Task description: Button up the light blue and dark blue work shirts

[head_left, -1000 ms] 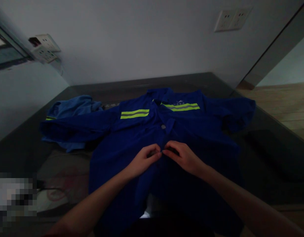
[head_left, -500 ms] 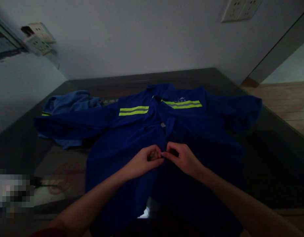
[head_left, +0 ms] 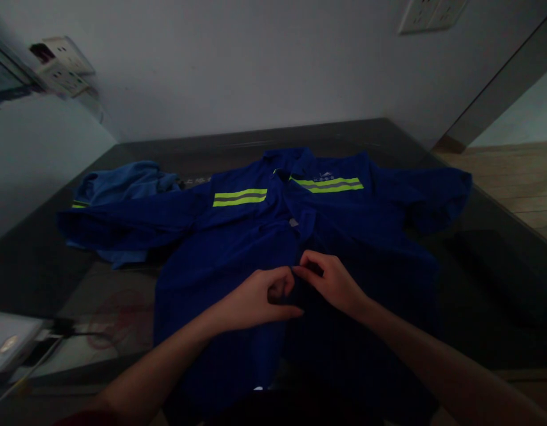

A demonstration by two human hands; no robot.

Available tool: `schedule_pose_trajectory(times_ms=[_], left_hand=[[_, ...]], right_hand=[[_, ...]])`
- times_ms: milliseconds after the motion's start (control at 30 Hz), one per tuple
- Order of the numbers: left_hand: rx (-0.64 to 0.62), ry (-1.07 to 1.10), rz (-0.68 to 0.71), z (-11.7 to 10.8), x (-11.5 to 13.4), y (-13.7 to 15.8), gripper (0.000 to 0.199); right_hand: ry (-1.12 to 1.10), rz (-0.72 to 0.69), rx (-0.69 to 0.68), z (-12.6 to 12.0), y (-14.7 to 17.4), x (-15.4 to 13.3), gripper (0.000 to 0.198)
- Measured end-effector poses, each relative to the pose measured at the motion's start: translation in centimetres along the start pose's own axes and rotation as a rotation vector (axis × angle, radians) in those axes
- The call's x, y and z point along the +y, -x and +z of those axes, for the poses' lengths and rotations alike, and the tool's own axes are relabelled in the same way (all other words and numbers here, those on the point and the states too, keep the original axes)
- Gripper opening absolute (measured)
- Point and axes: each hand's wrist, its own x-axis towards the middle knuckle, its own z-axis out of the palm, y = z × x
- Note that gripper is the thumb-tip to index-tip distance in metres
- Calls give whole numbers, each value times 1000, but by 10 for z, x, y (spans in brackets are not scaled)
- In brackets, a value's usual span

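A dark blue work jacket (head_left: 220,254) with yellow-and-grey reflective bands lies spread on a dark table, its collar at the far side and both sleeves stretched outward. Over its front opening my two hands meet. My right hand (head_left: 333,281) pinches the jacket's front edge between thumb and forefinger. Just left of it, my left hand (head_left: 256,299) has its thumb stretched away from the curled fingers, and its forefinger is close to the right fingertips. Whatever small fastening lies under the fingers is too dark to make out.
A lighter blue folded garment (head_left: 122,183) lies under the jacket's left-hand sleeve. A dark flat object (head_left: 499,275) rests at the right. At the left edge sits a white device (head_left: 11,340) with cables. Sockets (head_left: 63,65) are on the wall (head_left: 238,71) behind the table (head_left: 344,133).
My left thumb has moved down and away from its fingers, opening the pinch. My right hand has shifted slightly up and keeps its pinch. The jacket lies nearly the same.
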Motion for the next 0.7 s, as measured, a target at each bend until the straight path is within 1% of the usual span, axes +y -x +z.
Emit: schedule_pose_trajectory(times_ms=[100, 200, 300, 333, 400, 467, 600, 700], left_hand=[[-22, -116, -10, -8, 1, 3, 28], [-49, -148, -2, -21, -1, 3, 17], [-44, -208, 72, -30, -4, 2, 3], [-31, -246, 102, -31, -6, 2, 5], [20, -331, 143, -31, -8, 1, 17], [71, -395, 156, -29, -10, 0, 23], [116, -431, 154, -25, -11, -1, 24], [172, -478, 125, -22, -9, -1, 24]], right_hand=[[-22, 29, -6, -1, -1, 0, 36], [-79, 73, -8, -2, -1, 0, 37], [-160, 114, -20, -2, -2, 2, 38], [-188, 123, -30, -2, -3, 2, 38], [-234, 130, -57, -2, -3, 2, 38], [-269, 132, -79, -1, -3, 2, 38], [-288, 145, -74, -1, -3, 0, 37], [-269, 137, -74, -1, -2, 0, 36]])
